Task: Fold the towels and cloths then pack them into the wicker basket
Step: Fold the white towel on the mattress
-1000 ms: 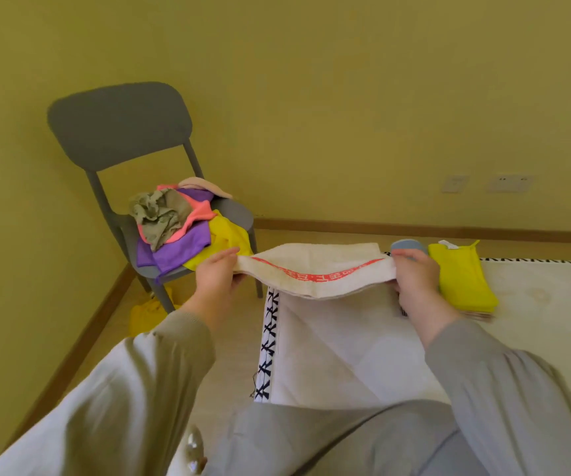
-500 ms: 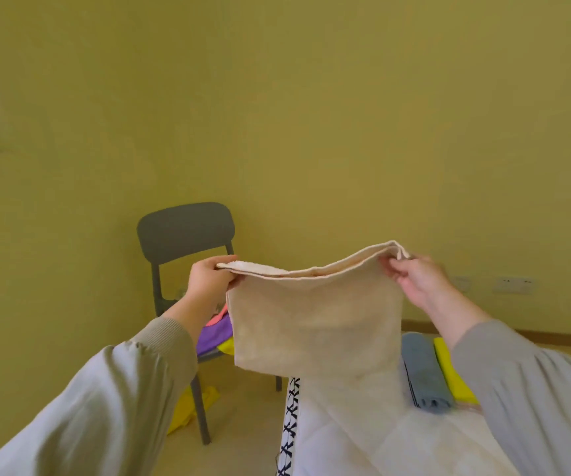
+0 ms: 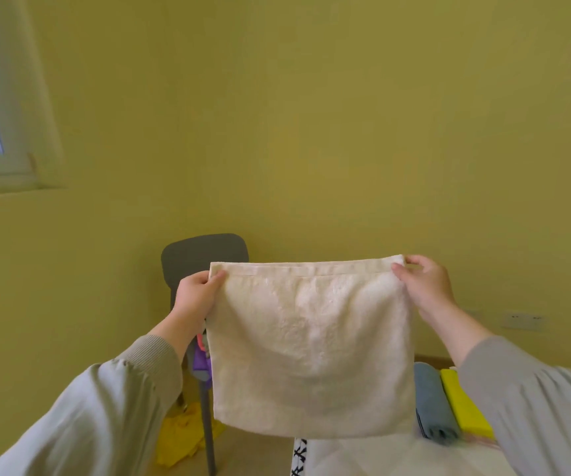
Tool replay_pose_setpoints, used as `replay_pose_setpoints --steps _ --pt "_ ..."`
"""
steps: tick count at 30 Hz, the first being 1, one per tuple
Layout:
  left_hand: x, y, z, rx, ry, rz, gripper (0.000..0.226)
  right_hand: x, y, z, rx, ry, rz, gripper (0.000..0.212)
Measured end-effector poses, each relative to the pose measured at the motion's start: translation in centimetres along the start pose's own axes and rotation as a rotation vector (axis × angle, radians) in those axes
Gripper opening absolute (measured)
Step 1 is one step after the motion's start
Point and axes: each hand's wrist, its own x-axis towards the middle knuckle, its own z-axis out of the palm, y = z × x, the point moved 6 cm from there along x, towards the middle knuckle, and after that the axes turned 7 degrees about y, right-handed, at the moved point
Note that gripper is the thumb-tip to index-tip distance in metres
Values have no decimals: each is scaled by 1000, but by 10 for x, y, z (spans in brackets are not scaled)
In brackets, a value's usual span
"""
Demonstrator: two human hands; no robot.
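Hanging flat in mid-air: cream terry towel (image 3: 311, 348), rectangular, top hem level and taut, lower edge free. It is held in front of the yellow-green wall, with no part seen resting on anything.

Left hand (image 3: 196, 297): pinches the towel's top-left corner, thumb on the near face, fingers behind the cloth.

Right hand (image 3: 424, 286): pinches the top-right corner, thumb on the near face, fingers curled behind.

White padded surface (image 3: 363, 456): below the towel, left edge trimmed with black crosses. Whether the towel's lower edge touches it, I cannot tell.

On that surface, toward its far edge and right of the hanging towel: folded grey-blue towel (image 3: 431, 403) and folded yellow cloth (image 3: 462, 407), side by side and touching. The right sleeve covers part of the yellow one.

Behind the left hand: dark grey plastic chair (image 3: 205, 252), mostly hidden. Purple cloth (image 3: 199, 360) shows on its seat. Crumpled yellow cloth (image 3: 181, 438) lies on the floor by its legs.
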Motion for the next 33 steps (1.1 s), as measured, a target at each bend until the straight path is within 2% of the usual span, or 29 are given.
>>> replay_pose_setpoints --steps 2,4,6,11,17,22,26,33 --pt "-1 4 -6 24 24 45 23 -3 -6 -2 16 -23 -27 30" --pt "-2 11 -10 34 42 85 10 -5 -13 -3 -21 -61 -76 25" --pt "-3 15 -13 73 37 107 13 -4 -19 -1 -72 -111 -127 18" --pt "-2 25 -18 252 -20 209 18 -7 -24 9 -234 -319 -181 22" --pt "-3 32 -27 537 -48 393 23 -13 -23 28 -442 -360 -255 24" --pt "-6 24 -32 630 -96 417 25 -14 -22 36 -535 -321 -277 16" --pt "-4 18 -36 686 -153 397 24 -17 -22 41 -575 -360 -275 14" --pt "3 10 -48 744 -156 371 12 -23 -24 44 -437 -477 -189 18"
